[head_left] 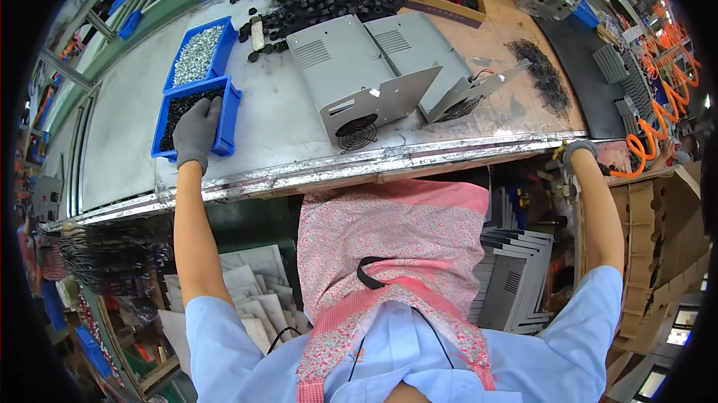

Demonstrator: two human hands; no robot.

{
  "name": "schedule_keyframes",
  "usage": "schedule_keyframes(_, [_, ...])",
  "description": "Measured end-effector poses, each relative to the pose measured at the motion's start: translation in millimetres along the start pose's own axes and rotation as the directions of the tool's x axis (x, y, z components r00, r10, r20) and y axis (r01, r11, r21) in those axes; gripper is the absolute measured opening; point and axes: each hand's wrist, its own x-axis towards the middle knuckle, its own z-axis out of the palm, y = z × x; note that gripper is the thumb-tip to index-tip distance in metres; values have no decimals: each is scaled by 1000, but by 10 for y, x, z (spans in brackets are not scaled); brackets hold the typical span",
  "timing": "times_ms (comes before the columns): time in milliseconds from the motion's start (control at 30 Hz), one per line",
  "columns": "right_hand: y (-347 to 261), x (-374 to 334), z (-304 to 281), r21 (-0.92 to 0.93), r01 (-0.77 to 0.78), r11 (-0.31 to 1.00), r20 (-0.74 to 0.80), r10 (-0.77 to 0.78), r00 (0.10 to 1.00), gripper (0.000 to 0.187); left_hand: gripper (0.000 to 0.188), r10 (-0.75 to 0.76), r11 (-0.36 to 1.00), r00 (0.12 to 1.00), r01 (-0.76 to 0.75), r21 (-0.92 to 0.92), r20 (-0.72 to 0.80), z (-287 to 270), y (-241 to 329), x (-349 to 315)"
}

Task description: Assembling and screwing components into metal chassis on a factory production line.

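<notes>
My left hand [197,132], in a grey glove, dips into a blue bin [233,122] of small black screws [179,115]. Its fingers are bent together among them; whatever they pinch is hidden. At the table's right front edge, my gloved right hand [580,151] is closed around something with a yellowish end, mostly covered by the hand. Two grey sheet-metal housings [351,66] stand side by side mid-table, away from both hands. Each has vent slots and a round wire fan guard [357,133] at its near end. Behind the left bin sits another blue bin with silvery screws [197,55].
A heap of black caps [321,8] spills from a plastic bag at the back. Nearby is a cardboard box [447,2] of red and black parts. Black wire pieces [544,77] lie at right, near an orange coiled hose [649,137]. Grey panels [516,283] are stacked below the table.
</notes>
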Motion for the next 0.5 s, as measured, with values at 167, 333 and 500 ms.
schedule_keyframes(167, [318,88,215,294,170,941,-176,-121,977,39,44,0,995,1000,2,-100,18,-21,2,11])
schedule_keyframes(333, [686,-627,-4,80,120,990,-149,-107,983,46,39,-120,602,984,179,-778,134,98,-301,272])
schedule_keyframes(500, [574,-1651,-143,424,683,595,-536,-443,718,60,40,417,-680,874,482,-552,249,57,-1104,462])
